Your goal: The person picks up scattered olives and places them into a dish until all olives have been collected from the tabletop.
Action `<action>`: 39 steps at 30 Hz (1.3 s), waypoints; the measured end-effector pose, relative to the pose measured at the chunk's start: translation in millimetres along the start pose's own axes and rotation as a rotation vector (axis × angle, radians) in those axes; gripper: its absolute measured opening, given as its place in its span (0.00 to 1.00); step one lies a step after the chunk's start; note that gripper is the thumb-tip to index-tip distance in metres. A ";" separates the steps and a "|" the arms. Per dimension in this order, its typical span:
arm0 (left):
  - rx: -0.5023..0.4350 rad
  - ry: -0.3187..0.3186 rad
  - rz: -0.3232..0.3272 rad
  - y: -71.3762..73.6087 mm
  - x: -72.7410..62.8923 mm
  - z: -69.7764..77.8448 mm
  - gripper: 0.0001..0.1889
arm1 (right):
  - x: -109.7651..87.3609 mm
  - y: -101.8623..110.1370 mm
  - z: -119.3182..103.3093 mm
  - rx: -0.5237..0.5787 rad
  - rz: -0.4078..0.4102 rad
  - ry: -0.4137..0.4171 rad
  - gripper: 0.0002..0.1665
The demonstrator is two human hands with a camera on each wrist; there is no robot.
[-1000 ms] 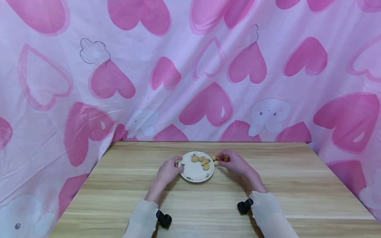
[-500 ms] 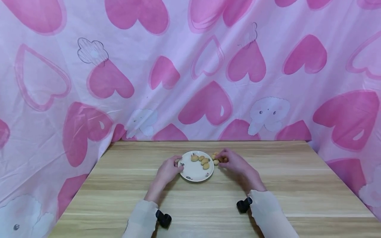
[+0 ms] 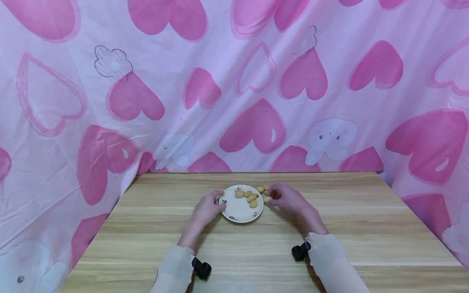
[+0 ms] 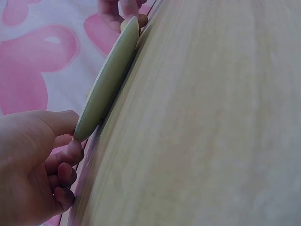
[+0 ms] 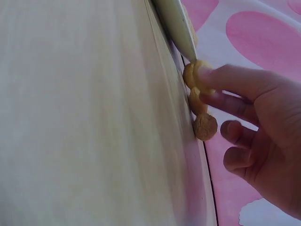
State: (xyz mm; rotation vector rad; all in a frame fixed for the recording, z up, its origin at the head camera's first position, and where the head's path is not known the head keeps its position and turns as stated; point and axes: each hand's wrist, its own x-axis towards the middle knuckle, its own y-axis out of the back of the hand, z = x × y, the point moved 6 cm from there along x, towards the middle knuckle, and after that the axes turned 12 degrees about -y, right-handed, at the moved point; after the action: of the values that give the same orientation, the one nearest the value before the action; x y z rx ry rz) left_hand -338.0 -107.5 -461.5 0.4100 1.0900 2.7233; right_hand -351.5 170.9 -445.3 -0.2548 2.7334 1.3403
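A white plate with small printed motifs lies near the far side of the table. Several small golden biscuits sit on its far and right part. My left hand grips its left rim between thumb and fingers; in the left wrist view, the plate's pale underside shows edge-on. Just right of the plate, my right hand pinches one biscuit between thumb and index finger, close to the rim. Further biscuits lie under and beside those fingers, partly hidden by the hand in the head view.
Loose biscuits lie on the wooden table behind the right fingertips. A pink heart-print cloth hangs behind the table's far edge and along both sides. Each sleeve carries a black wrist camera.
My right fingers have shifted slightly among the loose biscuits, and one now shows at the fingertips beside the rim. The left hand and the plate hold their place.
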 end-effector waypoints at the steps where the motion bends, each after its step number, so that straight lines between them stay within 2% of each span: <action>1: 0.000 -0.001 0.001 0.0 0.0 -0.2 0.28 | -0.5 0.8 -0.4 0.007 -0.003 -0.008 0.09; 6: 0.000 -0.010 0.004 0.0 -0.1 -1.2 0.28 | -1.1 4.0 -3.4 0.031 -0.009 0.025 0.08; 14: -0.006 -0.006 0.001 0.6 0.8 1.0 0.28 | -4.7 6.7 -17.9 0.022 -0.003 0.159 0.08; 18: -0.007 -0.006 -0.001 0.4 1.5 1.8 0.28 | -7.2 5.1 -25.3 0.016 -0.003 0.196 0.09; 27: -0.015 0.003 -0.002 -0.8 -1.5 -0.3 0.28 | -13.6 -11.6 -35.7 -0.036 -0.069 0.172 0.08; 35: -0.004 0.002 -0.001 -0.5 -1.9 0.4 0.28 | -14.5 -20.1 -39.5 -0.079 -0.093 0.161 0.08; 39: -0.001 0.001 0.003 0.4 -1.2 -0.1 0.28 | -13.6 -22.4 -41.4 -0.089 -0.089 0.186 0.08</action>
State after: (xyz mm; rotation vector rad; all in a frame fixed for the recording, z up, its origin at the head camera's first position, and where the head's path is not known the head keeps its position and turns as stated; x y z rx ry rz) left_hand -336.9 -108.2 -461.6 0.4110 1.0893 2.7265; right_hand -334.2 126.1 -435.4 -0.5262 2.7733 1.4860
